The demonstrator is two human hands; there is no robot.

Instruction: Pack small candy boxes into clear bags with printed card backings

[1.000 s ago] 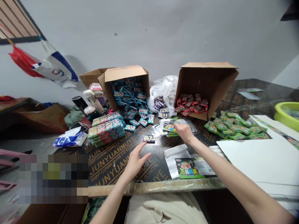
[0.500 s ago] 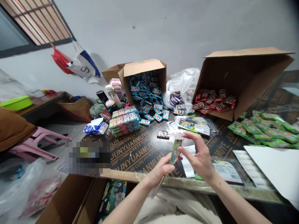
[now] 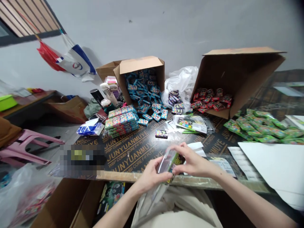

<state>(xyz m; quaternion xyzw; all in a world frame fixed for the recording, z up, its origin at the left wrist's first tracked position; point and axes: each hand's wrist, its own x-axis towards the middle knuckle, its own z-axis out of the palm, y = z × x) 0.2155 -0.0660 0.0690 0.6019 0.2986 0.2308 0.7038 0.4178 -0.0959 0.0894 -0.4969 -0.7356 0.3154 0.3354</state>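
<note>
A transparent plastic package [image 3: 165,162] with green-and-black print is tilted between my hands at the table's near edge. My left hand [image 3: 152,175] grips its left side, thumb across the front. At the upper right side, my right hand [image 3: 190,161] has thumb and fingers closed on the same package. Its lower end hangs over my lap; my fingers hide part of the print. Beyond my hands, a small dark purple box [image 3: 161,134] lies alone on the black printed tabletop [image 3: 135,152]. Several flat printed plastic packages [image 3: 192,123] are piled behind it to the right.
Blue packs spill from a tipped carton [image 3: 140,65]; red packs lie in a larger carton [image 3: 242,71]. Green packs [image 3: 261,126] are heaped at right, near a white sheet [image 3: 273,167]. Stacked colourful boxes [image 3: 122,122] and bottles [image 3: 95,95] stand left. A pink stool [image 3: 28,142] is beside the table.
The package has turned from nearly edge-on to show its transparent face. My right hand has come down and closed onto it. The view has shifted slightly right.
</note>
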